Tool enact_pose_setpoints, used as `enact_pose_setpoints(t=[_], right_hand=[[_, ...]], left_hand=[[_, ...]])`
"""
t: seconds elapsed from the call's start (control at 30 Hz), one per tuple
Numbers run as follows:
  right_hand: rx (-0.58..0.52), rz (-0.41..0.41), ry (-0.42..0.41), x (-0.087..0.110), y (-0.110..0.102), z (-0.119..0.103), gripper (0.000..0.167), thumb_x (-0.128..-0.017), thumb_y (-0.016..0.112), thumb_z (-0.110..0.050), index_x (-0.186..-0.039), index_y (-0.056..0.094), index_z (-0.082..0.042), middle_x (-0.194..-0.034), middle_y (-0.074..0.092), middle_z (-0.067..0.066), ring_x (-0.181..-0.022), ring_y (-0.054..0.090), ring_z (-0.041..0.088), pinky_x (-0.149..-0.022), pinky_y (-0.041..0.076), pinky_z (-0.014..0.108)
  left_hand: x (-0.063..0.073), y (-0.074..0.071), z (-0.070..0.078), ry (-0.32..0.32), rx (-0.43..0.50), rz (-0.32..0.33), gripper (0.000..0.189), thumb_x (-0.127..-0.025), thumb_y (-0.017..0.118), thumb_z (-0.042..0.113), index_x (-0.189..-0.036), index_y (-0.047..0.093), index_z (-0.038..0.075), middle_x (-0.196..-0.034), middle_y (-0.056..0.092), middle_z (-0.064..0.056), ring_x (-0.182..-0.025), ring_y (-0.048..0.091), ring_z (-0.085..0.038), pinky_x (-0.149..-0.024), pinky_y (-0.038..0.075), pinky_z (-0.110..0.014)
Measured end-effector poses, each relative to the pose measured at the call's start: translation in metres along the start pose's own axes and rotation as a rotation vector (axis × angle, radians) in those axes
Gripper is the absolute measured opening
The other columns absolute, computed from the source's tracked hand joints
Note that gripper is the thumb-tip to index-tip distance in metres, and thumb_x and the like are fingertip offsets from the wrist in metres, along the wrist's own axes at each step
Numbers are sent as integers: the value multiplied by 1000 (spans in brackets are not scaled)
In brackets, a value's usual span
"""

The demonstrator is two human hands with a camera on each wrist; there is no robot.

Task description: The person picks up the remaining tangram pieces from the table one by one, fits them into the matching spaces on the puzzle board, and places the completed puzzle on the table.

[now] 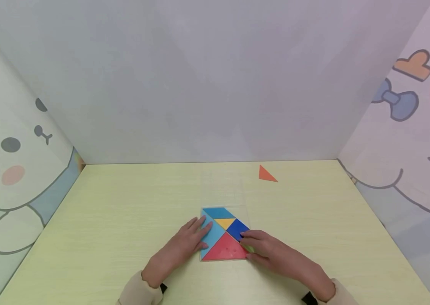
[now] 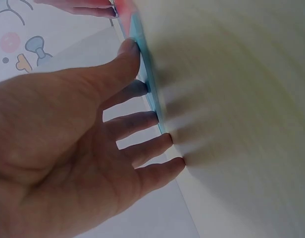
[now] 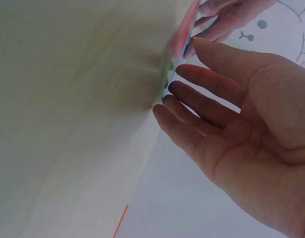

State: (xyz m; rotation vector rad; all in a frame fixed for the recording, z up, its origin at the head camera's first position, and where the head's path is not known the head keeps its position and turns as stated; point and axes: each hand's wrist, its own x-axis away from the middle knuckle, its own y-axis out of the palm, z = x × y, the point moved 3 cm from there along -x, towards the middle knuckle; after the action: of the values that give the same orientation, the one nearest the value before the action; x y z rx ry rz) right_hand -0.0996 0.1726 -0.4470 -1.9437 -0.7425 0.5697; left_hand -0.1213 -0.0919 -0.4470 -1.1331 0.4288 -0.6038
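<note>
Flat tangram pieces lie fitted together on the table: a light blue triangle [image 1: 215, 234], a red triangle [image 1: 224, 250], a small yellow triangle [image 1: 224, 223], a dark blue square [image 1: 236, 229] and a medium blue parallelogram [image 1: 216, 212]. My left hand [image 1: 182, 245] rests with spread fingers along the left edge, fingertips on the light blue triangle. At the right edge, my right hand [image 1: 276, 253] touches the pieces with extended fingers near the dark blue square. It mostly covers a green piece [image 1: 251, 249]. In the left wrist view, the thumb touches the light blue edge.
A loose orange triangle [image 1: 266, 175] lies farther back on the right. A clear, thin rectangular tray or sheet [image 1: 222, 186] extends behind the coloured pieces. The pale wooden table [image 1: 104, 212] meets a plain back wall [image 1: 215, 84] and cartoon-printed side panels.
</note>
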Motion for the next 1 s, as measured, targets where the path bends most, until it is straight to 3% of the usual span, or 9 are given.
enact_pose_setpoints(t=[0.33, 0.63, 1.0], right_hand=[[-97, -35, 64, -3, -4, 13, 35, -100, 69, -14, -134, 67, -8, -138, 59, 5, -128, 56, 26, -98, 55, 36], [-61, 59, 17, -7, -9, 25, 33, -98, 71, -12, -130, 67, -5, -130, 64, 5, -120, 61, 25, -95, 57, 36], [-59, 123, 58, -16, -19, 35, 33, -94, 74, -5, -126, 68, -2, -125, 67, 7, -116, 64, 27, -93, 57, 40]], left_hand=[[-1, 4, -2, -7, 5, 1, 54, -101, 65, 22, -148, 51, -2, -151, 46, -26, -137, 44, -49, -108, 43, -59], [-1, 5, -2, 3, -17, 14, 54, -101, 65, 21, -147, 51, -2, -149, 48, -26, -136, 45, -48, -108, 44, -57], [-2, 4, -3, 3, -26, 19, 53, -101, 65, 20, -146, 52, -3, -149, 48, -26, -136, 45, -48, -108, 44, -57]])
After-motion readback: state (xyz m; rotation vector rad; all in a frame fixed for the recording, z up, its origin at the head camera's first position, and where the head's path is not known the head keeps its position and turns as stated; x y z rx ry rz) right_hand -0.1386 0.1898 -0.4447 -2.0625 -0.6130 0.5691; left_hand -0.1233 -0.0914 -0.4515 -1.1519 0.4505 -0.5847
